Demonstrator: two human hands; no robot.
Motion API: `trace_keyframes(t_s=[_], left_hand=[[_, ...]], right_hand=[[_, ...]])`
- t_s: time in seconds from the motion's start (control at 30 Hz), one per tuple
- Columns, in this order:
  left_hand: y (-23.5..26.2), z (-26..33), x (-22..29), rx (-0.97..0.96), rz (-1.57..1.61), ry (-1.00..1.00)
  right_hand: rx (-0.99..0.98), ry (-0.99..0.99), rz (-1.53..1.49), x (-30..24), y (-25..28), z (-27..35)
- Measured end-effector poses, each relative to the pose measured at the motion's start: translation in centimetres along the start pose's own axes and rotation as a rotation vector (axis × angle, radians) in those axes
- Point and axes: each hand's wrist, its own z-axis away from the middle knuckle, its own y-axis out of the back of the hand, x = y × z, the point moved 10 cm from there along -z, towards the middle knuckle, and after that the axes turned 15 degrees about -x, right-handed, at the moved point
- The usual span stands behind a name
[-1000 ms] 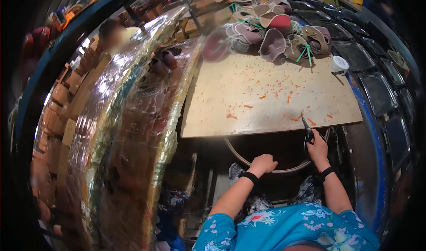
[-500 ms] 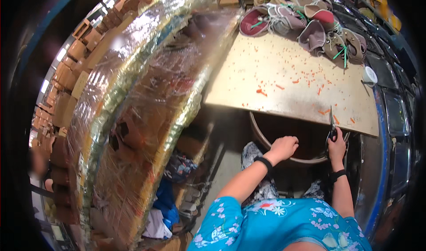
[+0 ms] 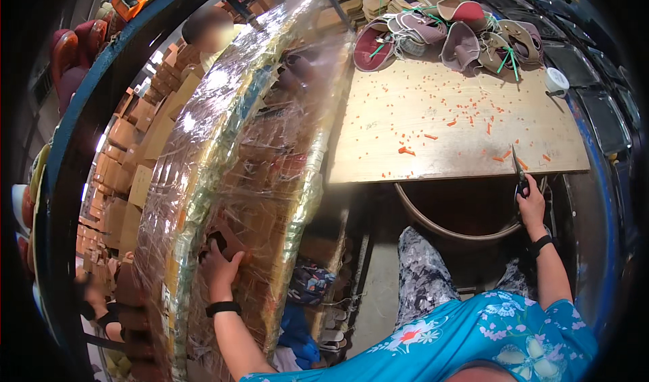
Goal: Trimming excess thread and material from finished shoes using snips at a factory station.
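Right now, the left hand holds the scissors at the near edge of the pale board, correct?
Wrong hand: the head view shows the right hand holding the scissors at the near edge of the pale board.

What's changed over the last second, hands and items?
The left hand has left the round bin below the table and swung out left to the plastic-covered bench, its fingers now at a brown shoe piece; whether it is gripped, I cannot tell. The view has shifted too. Unchanged: the right hand holds the scissors at the table's near edge; shoe pile and white tub stay put.
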Motion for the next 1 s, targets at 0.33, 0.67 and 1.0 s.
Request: trace_keyframes(t_s=[0.33,0.67,1.0], left_hand=[[-5.2,-2.5,-5.2,-0.092,0.155,-0.116],[-7.6,-5.0,-3.8,-0.061,0.28,-0.15],[-11.6,-8.1,-6.8,-0.117,0.278,-0.15]], right_hand=[[-0.023,-0.006,0.057,0.9,-0.4,-0.2],[0.029,0.165,0.227,7.6,-2.6,-4.0],[-0.031,0.161,0.187,8.7,-7.0,-5.2]])
